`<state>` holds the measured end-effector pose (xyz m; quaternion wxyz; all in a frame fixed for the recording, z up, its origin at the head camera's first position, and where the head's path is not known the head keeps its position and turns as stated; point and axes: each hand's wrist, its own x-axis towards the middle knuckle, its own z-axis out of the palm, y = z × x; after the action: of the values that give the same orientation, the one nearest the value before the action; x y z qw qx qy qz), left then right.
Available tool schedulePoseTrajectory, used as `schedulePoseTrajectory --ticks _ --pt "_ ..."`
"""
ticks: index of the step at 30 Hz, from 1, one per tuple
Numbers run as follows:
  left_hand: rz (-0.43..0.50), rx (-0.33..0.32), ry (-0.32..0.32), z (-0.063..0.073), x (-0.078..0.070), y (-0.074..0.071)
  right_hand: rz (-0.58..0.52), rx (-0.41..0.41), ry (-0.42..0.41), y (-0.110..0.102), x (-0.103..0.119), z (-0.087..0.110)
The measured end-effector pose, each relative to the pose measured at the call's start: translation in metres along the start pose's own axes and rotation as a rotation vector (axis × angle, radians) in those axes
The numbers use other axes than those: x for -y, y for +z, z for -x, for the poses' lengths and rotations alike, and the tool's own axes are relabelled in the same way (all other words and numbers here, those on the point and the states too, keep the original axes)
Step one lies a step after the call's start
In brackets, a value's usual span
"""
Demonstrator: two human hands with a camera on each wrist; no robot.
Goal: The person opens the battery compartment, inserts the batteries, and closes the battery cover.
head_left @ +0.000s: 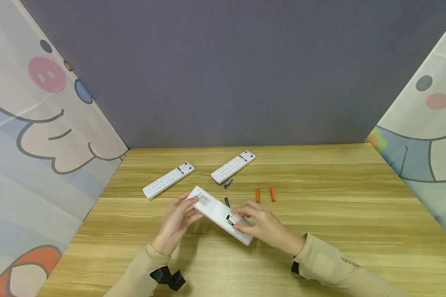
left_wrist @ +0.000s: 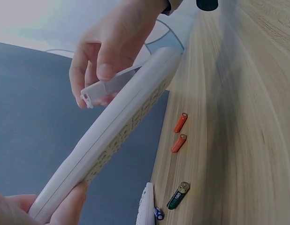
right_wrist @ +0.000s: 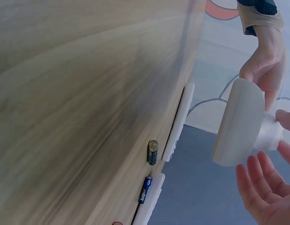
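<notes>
A white remote control is held above the table, its back with a printed code turned up. My left hand grips its far-left end, thumb on the back and fingers beneath. At the other end, my right hand pinches the white battery cover between thumb and fingers. The cover stands tilted off the remote's back in the left wrist view, and part of the battery opening shows in the head view. Whether the cover still touches the remote at one edge, I cannot tell. Behind the remote lies a dark green battery.
Two more white remotes, one on the left and one in the middle, lie buttons up on the wooden table. A blue battery is beside the middle one. Two orange batteries lie further right. A grey panel rises behind.
</notes>
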<state>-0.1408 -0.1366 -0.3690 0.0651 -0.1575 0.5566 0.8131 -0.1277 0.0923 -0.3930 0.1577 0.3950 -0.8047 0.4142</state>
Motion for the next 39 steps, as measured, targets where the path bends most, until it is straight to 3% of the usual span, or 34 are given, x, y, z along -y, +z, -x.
schedulePoseTrajectory --ticks 7,25,31,39 --pt "0.001 0.005 -0.004 0.001 0.001 0.001 0.059 0.055 0.006 0.000 -0.001 0.000" --pt "0.003 0.015 -0.001 0.003 0.000 0.002 0.088 0.133 0.049 -0.001 0.003 0.003" --pt "0.006 0.013 -0.001 0.003 -0.001 0.001 0.152 0.199 0.065 -0.003 0.007 0.006" --pt "0.007 0.013 0.001 0.005 -0.004 0.000 0.225 0.233 0.011 -0.003 0.008 0.011"
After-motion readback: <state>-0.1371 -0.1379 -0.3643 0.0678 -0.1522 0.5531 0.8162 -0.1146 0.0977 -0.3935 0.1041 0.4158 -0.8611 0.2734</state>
